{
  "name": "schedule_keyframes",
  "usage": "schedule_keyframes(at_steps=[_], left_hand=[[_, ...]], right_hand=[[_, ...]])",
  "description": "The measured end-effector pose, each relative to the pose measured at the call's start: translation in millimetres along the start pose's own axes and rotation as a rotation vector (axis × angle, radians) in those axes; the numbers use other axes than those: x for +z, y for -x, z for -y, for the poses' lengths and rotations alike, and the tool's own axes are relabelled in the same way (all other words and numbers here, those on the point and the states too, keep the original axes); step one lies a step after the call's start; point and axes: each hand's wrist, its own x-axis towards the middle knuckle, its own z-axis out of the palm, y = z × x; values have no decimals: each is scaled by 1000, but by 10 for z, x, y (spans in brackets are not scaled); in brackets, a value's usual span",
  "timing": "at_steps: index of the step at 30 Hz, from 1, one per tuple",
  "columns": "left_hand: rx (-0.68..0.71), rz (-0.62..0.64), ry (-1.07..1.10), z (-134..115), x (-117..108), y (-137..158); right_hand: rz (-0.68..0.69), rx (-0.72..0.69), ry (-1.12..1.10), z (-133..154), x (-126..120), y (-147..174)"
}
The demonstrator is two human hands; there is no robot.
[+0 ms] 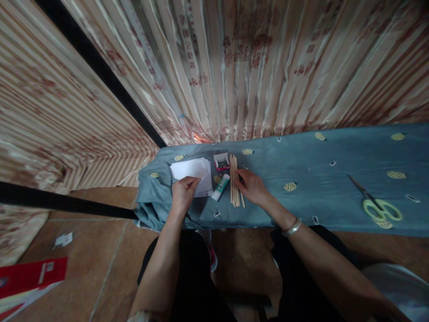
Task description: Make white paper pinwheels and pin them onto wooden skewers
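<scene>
Left hand (182, 192) on stack of white paper (194, 172), fingers pinching sheet edge. Right hand (251, 187) flat, open, fingertips touching wooden sticks (234, 183). Glue tube (220, 187) between paper and sticks. Small box (221, 162) just behind tube. Scissors (377, 203) well apart, right, on blue cloth (301, 156).

Glue tube (220, 187) and pin packet (221, 162) crowd the gap between paper stack (194, 172) and sticks (234, 185).

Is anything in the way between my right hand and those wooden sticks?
Nothing visible. The right hand already rests against the wooden sticks. The glue tube lies on their far side, toward the left hand on the white paper stack.
</scene>
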Motion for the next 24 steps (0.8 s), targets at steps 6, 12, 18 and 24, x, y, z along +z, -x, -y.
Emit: schedule_keyframes(at_steps=[6,12,18,24], left_hand=[[11,-178,80,-63,-167,-62],[391,-470,182,-626,-408,71],[752,-167,280,-1251,104,339],[867,240,301,-1115,1163,513]], right_hand=[[-59,-39,-16,-84,25,22],[-261,-51,-16,-273,-164,87],[-435,175,-62,-516,-679,267],[-585,447,-48,-928,-1259,635]])
